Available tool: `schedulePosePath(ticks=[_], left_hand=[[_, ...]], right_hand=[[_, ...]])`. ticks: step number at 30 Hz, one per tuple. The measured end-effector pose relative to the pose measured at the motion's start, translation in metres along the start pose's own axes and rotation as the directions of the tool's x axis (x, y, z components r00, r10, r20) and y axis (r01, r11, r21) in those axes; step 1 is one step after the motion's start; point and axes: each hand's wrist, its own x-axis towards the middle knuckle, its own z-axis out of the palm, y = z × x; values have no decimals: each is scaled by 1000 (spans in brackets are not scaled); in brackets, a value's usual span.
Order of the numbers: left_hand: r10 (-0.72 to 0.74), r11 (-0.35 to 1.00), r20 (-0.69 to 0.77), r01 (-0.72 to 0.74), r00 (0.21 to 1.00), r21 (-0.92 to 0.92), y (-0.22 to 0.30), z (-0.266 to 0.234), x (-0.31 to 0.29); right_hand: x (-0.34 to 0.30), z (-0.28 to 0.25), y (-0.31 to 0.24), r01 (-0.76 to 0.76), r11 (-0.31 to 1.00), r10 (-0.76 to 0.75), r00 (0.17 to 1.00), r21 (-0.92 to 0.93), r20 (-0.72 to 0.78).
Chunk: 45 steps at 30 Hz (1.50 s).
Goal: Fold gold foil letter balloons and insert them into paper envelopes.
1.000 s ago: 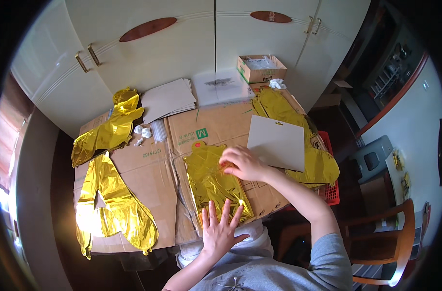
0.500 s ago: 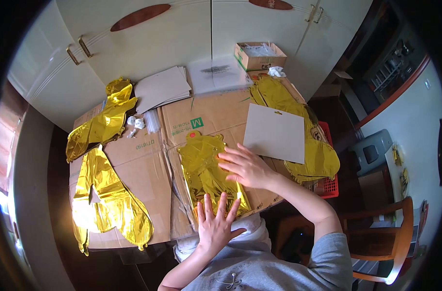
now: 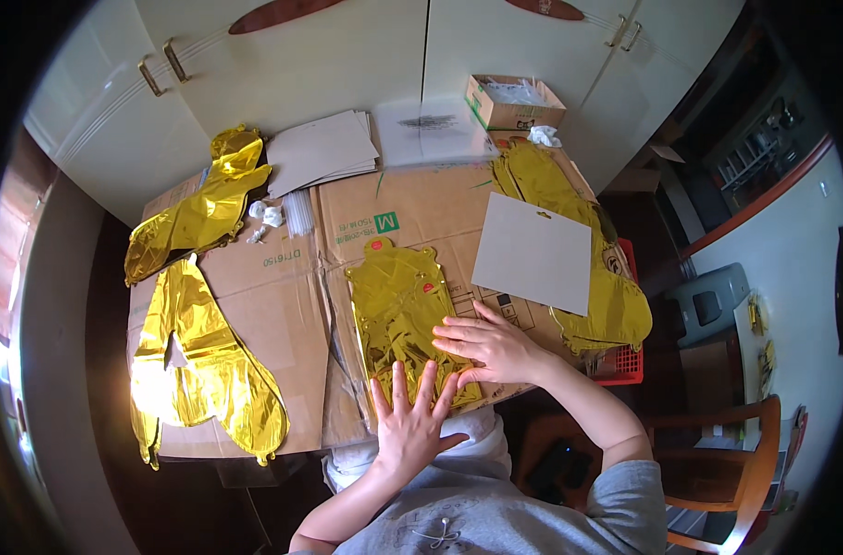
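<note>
Before me a flat gold foil balloon, folded into a rough rectangle with small round tabs and two red spots, lies on a cardboard sheet. My left hand rests with fingers spread on its near end. On its right edge lies my right hand, palm down with the fingers stretched out. Neither hand grips anything. Right of the balloon, a light grey card with a small hanging slot lies partly over another pile of gold foil.
At the left lie two more gold foil balloons. Further back are stacked grey cards, clear straws, crumpled white tissue and an open carton. A red basket and wooden chair stand at the right.
My right hand has slid down and nearer along the balloon's right edge, baring a second red spot. The left hand stays at the near end. The whole view has shifted slightly.
</note>
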Motion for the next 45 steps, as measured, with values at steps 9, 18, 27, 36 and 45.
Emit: schedulePosePath(ticks=[9, 18, 27, 36, 45], left_hand=[[-4, 1000, 19, 3, 1000, 19, 1, -1, 0], [5, 1000, -7, -5, 1000, 25, 1, 3, 1], [20, 1000, -52, -19, 998, 19, 1, 5, 1], [-11, 1000, -2, 11, 1000, 1, 1, 1, 2], [-11, 1000, -4, 11, 1000, 13, 0, -1, -1]], right_hand=[[5, 5, 7, 49, 998, -44, 989, 37, -139], [-42, 17, -52, 59, 987, -113, 918, -152, -380], [-68, 36, -71, -107, 955, -2, 930, -275, -368], [-56, 28, -66, -140, 956, 38, 931, -259, -362], [-32, 5, -37, -105, 982, 57, 956, -155, -289]])
